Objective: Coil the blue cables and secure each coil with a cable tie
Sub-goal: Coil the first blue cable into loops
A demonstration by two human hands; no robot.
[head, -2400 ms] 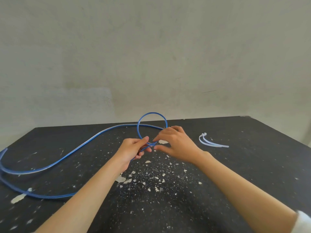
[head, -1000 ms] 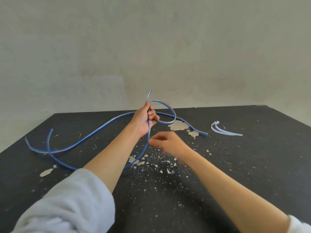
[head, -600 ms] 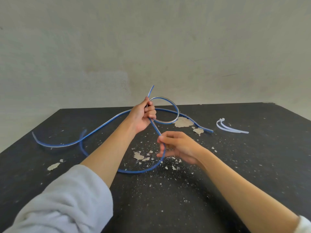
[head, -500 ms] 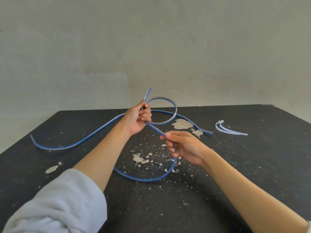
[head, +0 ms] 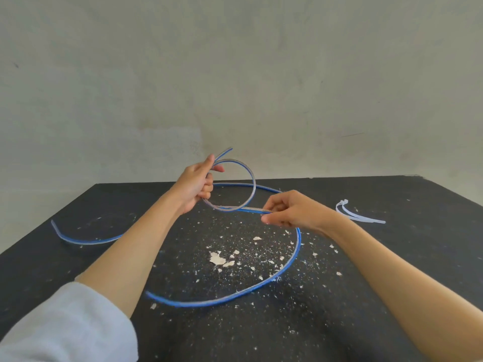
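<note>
A long flat blue cable (head: 285, 271) lies in wide curves on the black table (head: 392, 296). My left hand (head: 194, 188) is raised above the table and grips a small loop of the cable, with the cable's free end sticking up past the thumb. My right hand (head: 292, 211) pinches the cable just to the right of that loop; from there the cable sweeps down and round toward me. Its far tail rests at the table's left side. White cable ties (head: 358, 214) lie to the right of my right hand.
Pale paint flakes and crumbs (head: 222, 258) are scattered over the table's middle. A plain grey wall (head: 235, 74) stands right behind the table's far edge. The table's left edge slants across the lower left.
My right hand has slid along the cable to the right and up, drawing a bigger curve toward me. The left hand kept its hold on the small loop and rose a little.
</note>
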